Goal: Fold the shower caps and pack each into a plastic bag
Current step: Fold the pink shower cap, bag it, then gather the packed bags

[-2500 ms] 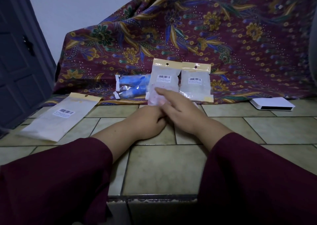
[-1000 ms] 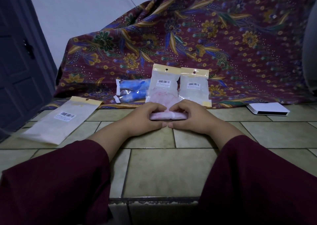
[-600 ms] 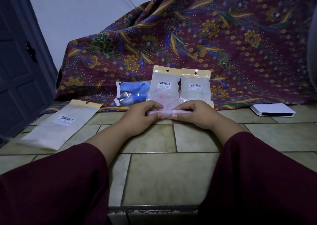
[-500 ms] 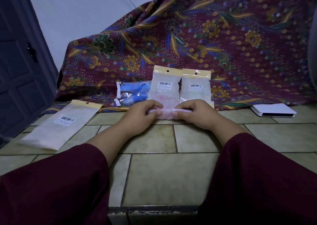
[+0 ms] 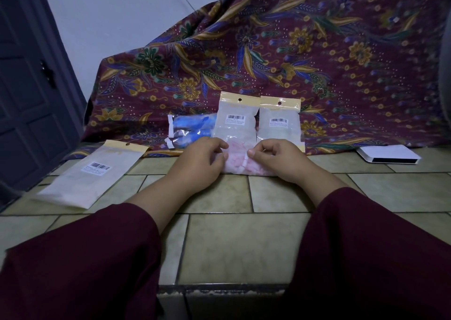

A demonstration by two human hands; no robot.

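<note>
I see the pink shower cap (image 5: 235, 164) on the tiled floor (image 5: 244, 241), pinched between my left hand (image 5: 199, 164) at nine o'clock and right hand (image 5: 278, 160) at three o'clock.

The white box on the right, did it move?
No. The white box lies at the cloth's bottom edge on the tiles, same as before.

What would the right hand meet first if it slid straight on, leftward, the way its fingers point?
Probably the left hand, just across the pink shower cap that the right hand pinches; depth is uncertain.
</note>
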